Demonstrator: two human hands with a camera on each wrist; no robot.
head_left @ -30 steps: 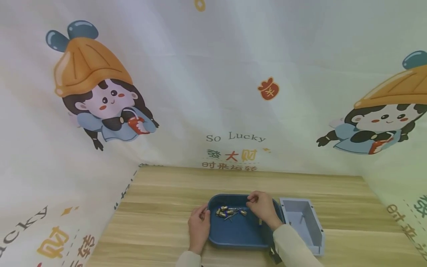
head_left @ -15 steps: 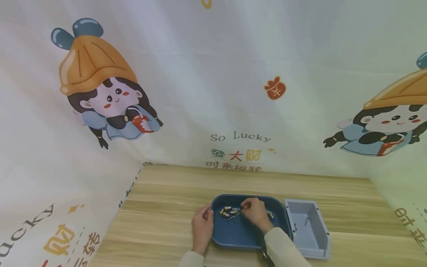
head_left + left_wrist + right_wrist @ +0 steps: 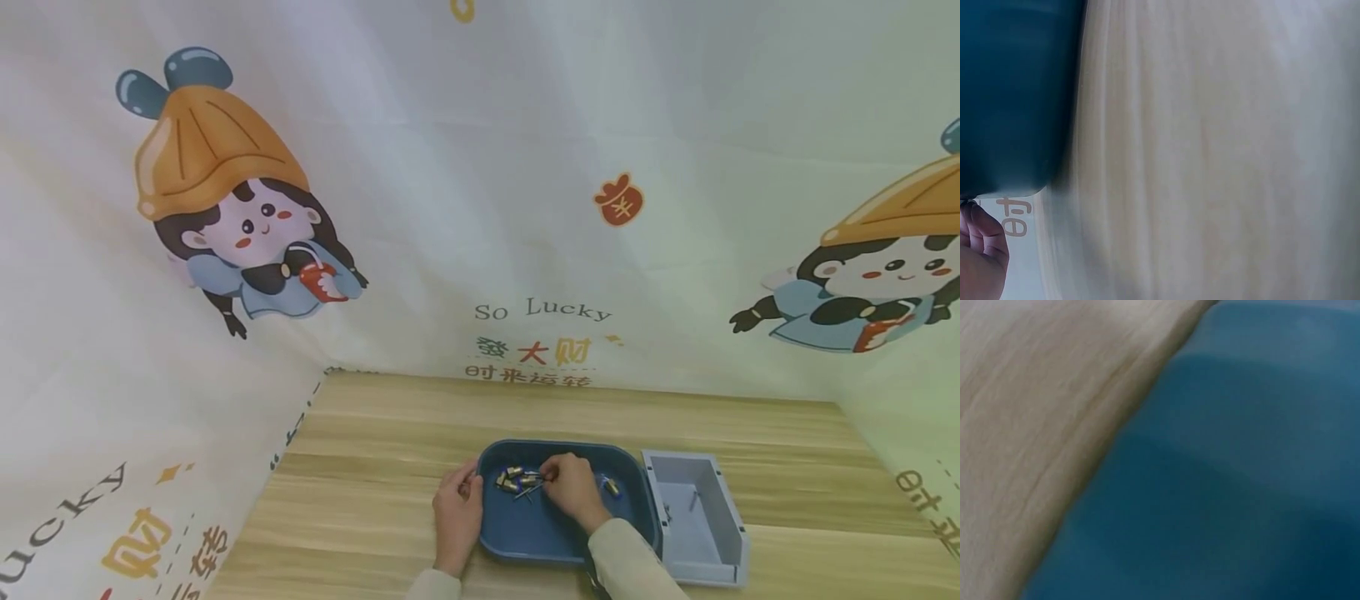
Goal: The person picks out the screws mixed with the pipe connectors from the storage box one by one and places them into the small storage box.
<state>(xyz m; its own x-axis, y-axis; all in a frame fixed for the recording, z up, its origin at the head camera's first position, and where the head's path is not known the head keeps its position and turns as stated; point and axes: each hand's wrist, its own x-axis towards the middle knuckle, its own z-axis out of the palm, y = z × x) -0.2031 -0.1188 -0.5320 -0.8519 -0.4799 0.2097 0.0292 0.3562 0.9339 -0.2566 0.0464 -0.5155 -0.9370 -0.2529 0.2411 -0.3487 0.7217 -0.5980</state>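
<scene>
In the head view, my left hand (image 3: 458, 510) grips the left rim of a dark blue tray (image 3: 525, 542), with the thumb at the edge. The left wrist view has that hand's bent fingers (image 3: 984, 231) by the corner of the tray. Several small brass-coloured pieces (image 3: 512, 485) with thin metal shanks lie heaped in the tray's left half. Over the heap's right side is my right hand (image 3: 573, 492), thumb and fingers bent together at the shanks; whether they pinch one is too small to tell. One brass-coloured piece (image 3: 612, 487) lies apart at the tray's right.
A grey open box (image 3: 732, 508) stands against the tray's right side, with a few thin metal pieces (image 3: 693, 501) inside. Both sit on a wood-grain table (image 3: 390, 450). Printed cloth (image 3: 420, 208) hangs behind and at both sides. The right wrist view holds only blurred blue and wood-grain surfaces.
My right hand has moved from the tray's back right side leftward and down to the heap, uncovering the single brass-coloured piece at the right. The left hand has stayed on the rim.
</scene>
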